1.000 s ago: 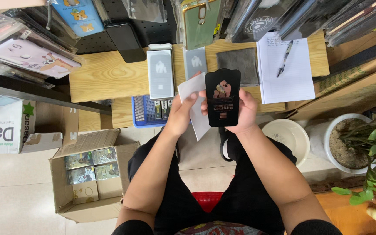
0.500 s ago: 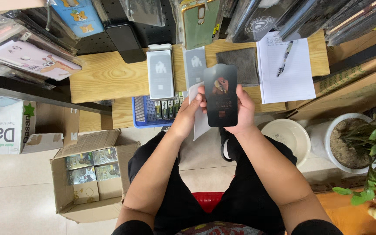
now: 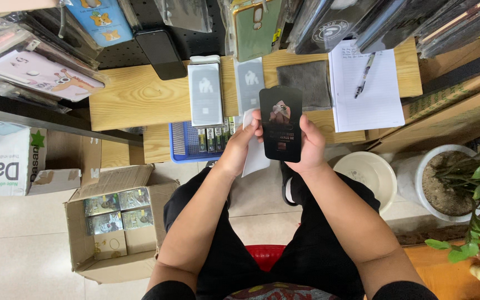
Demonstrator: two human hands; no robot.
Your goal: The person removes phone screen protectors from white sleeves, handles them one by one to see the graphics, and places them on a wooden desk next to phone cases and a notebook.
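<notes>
My right hand (image 3: 310, 145) grips a black phone-shaped packet (image 3: 280, 123) with a picture on its face, held upright over the desk's front edge. My left hand (image 3: 239, 149) pinches a white paper sleeve (image 3: 255, 158) that sits mostly behind the black packet, its fingertips touching the packet's left edge. Both hands hover above my lap, just in front of the wooden desk (image 3: 134, 97).
On the desk lie two grey packets (image 3: 205, 93), a grey cloth (image 3: 304, 83), and a paper sheet with a pen (image 3: 364, 74). A blue basket (image 3: 181, 143) of small boxes sits below. An open cardboard box (image 3: 115, 222) stands left, a white bowl (image 3: 366, 173) and potted plant (image 3: 455, 183) right.
The white sleeve has slid from the left of the black packet to behind it. My left hand moved right against the packet, which tilted and rose slightly.
</notes>
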